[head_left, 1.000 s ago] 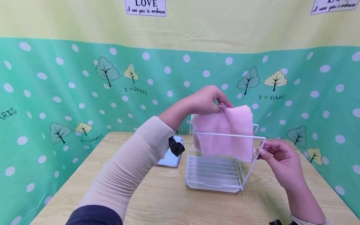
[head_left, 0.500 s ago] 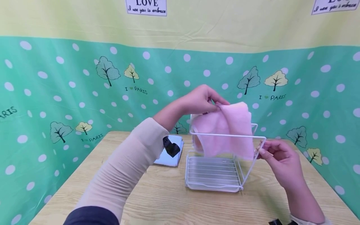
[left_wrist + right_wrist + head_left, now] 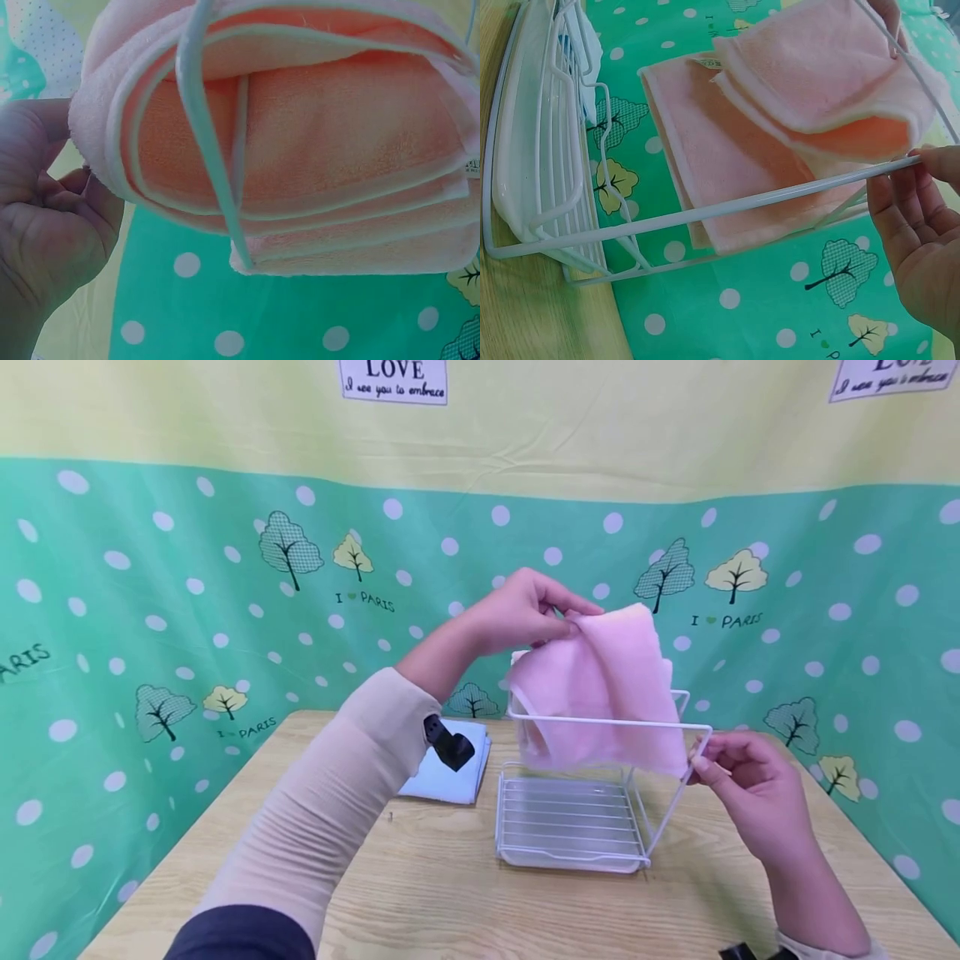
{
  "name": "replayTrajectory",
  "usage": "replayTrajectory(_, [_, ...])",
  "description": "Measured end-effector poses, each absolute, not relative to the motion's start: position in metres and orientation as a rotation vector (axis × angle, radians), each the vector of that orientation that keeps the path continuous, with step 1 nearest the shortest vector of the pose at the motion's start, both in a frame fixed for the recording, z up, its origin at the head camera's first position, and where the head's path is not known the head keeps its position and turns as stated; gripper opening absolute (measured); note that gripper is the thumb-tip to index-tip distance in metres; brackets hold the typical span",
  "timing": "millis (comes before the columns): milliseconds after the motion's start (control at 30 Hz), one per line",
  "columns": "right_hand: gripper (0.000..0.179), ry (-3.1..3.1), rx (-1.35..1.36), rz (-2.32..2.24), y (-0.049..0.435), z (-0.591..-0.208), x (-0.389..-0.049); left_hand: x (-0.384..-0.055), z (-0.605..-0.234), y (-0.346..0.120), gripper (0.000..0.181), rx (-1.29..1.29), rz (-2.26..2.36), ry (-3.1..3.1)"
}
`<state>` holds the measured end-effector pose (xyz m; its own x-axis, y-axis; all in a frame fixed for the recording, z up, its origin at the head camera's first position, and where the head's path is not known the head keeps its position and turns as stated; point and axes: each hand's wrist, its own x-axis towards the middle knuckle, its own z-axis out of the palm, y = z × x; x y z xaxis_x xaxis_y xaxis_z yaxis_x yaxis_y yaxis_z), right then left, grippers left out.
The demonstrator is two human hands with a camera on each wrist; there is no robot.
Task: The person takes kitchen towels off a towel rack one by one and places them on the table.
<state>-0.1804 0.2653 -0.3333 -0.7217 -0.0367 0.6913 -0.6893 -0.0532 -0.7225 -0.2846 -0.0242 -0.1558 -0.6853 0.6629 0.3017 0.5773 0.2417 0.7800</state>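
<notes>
My left hand (image 3: 517,614) pinches the top of a pink towel (image 3: 607,685) between thumb and fingers. Folded in layers, the towel hangs at the upper part of a white wire rack (image 3: 600,722), behind its front top bar. In the left wrist view the towel's (image 3: 337,120) pale-edged layers curve open, with a rack bar crossing in front. With thumb and fingers, my right hand (image 3: 753,789) grips the rack's sloping side bar near its top right corner. The right wrist view shows part of the towel (image 3: 727,150) hanging lower inside the frame.
A shallow tray (image 3: 570,862) lies under the rack's bottom wires. Left of the rack, a folded light-blue cloth (image 3: 457,768) rests on the wooden table (image 3: 450,893). A green and yellow patterned curtain (image 3: 420,543) hangs behind and at both sides.
My left hand has moved up and slightly left, raising the towel; its lower edge is higher and its left side bulges more. My right hand stays on the rack.
</notes>
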Motion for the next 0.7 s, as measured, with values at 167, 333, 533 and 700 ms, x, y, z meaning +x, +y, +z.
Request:
replayTrajectory(167, [0.021, -1.748, 0.790, 1.835, 0.264, -0.333, -0.180, -0.284, -0.153, -0.031, 0.029, 1.153, 1.558, 2.358])
replayTrajectory(333, [0.020, -1.752, 0.790, 1.827, 0.264, -0.333, -0.181, -0.285, -0.153, -0.040, 0.029, 1.122, 1.725, 2.327])
replayTrajectory(533, [0.017, -1.787, 0.757, 1.803, 0.265, -0.332, -0.183, -0.287, -0.157, -0.053, 0.029, 1.120, 1.889, 2.250])
replayTrajectory(700, [0.016, -1.793, 0.768, 1.806, 0.266, -0.333, -0.184, -0.288, -0.163, -0.064, 0.030, 1.075, 2.017, 2.153])
